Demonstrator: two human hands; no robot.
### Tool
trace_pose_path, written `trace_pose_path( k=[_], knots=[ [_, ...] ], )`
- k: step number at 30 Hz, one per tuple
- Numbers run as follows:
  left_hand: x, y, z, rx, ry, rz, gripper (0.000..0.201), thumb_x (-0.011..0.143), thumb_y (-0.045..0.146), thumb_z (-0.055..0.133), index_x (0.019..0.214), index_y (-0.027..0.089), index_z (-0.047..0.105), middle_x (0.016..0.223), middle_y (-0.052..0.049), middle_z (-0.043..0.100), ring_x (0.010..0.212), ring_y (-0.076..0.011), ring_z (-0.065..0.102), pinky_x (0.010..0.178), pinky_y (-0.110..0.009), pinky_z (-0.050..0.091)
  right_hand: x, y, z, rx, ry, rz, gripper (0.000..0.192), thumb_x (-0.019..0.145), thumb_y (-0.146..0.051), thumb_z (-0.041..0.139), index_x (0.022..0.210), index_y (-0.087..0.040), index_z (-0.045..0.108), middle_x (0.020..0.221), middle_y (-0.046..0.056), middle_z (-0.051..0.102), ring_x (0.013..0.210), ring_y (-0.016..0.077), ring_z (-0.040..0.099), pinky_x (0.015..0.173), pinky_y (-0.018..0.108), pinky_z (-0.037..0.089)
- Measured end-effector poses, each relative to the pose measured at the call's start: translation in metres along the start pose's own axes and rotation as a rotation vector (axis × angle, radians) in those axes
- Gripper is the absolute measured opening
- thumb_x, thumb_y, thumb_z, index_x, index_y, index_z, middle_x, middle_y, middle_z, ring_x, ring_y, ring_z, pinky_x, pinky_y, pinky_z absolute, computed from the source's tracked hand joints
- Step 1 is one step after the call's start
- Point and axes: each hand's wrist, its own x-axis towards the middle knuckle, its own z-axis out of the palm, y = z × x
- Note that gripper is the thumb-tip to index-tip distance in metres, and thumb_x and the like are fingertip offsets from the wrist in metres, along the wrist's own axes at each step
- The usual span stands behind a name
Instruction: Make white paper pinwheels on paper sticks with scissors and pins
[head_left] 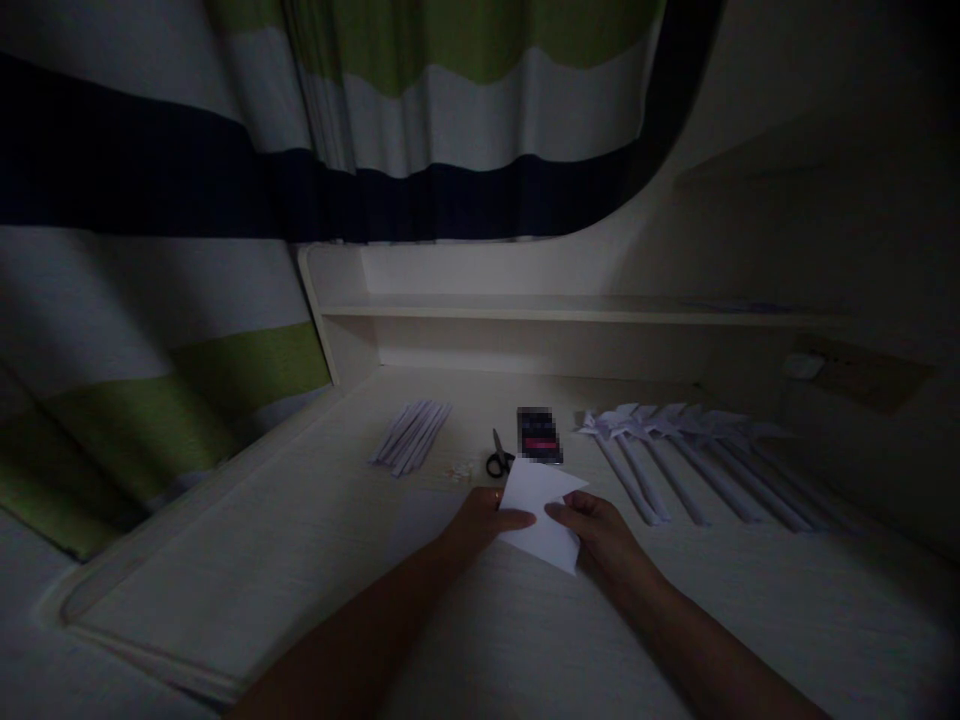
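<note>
Two forearms enter from the lower edge and meet over the middle of the pale surface [225, 600]. The left hand [480, 520] pinches the near left edge of a white paper sheet [541, 510] between thumb and fingers, and the right hand [596, 530] grips its right edge the same way; both hands are closed on the sheet, none free. The sheet appears folded, one corner pointing away, and is held low over the surface, tilted, seemingly so that an edge can be lined up or creased. Under the left hand lies what looks like one further flat sheet [420, 520], faint in the dim light. Just beyond the paper sheet sit one pair of scissors [499, 455], black-handled and closed, and one dark phone [538, 435], both within easy reach of either hand. Left of the scissors a bundle of rolled paper sticks [412, 435] lies grouped together; roughly six, exact count unclear. To the right, finished paper pinwheels [675, 450] are laid in a row with heads to the rear and stems fanned forward, apparently sorted apart from the raw stock; about six stems can be made out. Behind stands one low shelf [562, 310], and one striped curtain [337, 130] hangs beyond.
</note>
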Motion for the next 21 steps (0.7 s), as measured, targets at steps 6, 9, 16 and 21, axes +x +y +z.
trace_pose_path(
  k=[6,9,16,21],
  knots=[
    [-0.0002,0.0007,0.0018,-0.042,0.028,-0.015,0.037,0.054,0.035,0.068,0.080,0.008,0.065,0.072,-0.007,0.064,0.065,-0.0187,0.057,0.063,-0.029,0.041,-0.0033,-0.0022,0.0030,0.005,0.018,-0.018,0.028,0.045,-0.031,0.074,0.051,-0.016,0.051,0.046,-0.002,0.056,0.041,0.0115,0.049,0.044,0.024,0.035],
    [-0.0018,0.0032,0.0034,-0.084,0.029,-0.019,0.035,0.055,0.035,0.068,0.079,0.009,0.065,0.072,-0.007,0.064,0.064,-0.0179,0.057,0.061,-0.028,0.041,-0.0046,-0.0034,0.0038,-0.012,0.025,-0.025,0.029,0.045,-0.031,0.074,0.052,-0.016,0.051,0.047,-0.001,0.056,0.042,0.0124,0.049,0.044,0.025,0.036],
    [-0.0044,0.0063,0.0052,-0.103,0.050,-0.008,0.033,0.055,0.034,0.068,0.077,0.010,0.066,0.070,-0.006,0.064,0.061,-0.0171,0.057,0.060,-0.027,0.041,-0.0042,-0.0012,0.0028,-0.018,0.014,-0.042,0.029,0.047,-0.033,0.074,0.053,-0.017,0.050,0.047,-0.002,0.056,0.043,0.0123,0.049,0.044,0.024,0.036],
    [-0.0047,0.0071,0.0046,-0.107,0.055,-0.026,0.032,0.055,0.032,0.068,0.076,0.009,0.066,0.069,-0.007,0.064,0.061,-0.0175,0.057,0.059,-0.027,0.041,-0.0053,-0.0010,0.0053,-0.037,0.037,-0.048,0.032,0.044,-0.033,0.075,0.052,-0.017,0.048,0.046,-0.003,0.055,0.044,0.0133,0.051,0.045,0.025,0.038]
  ],
)
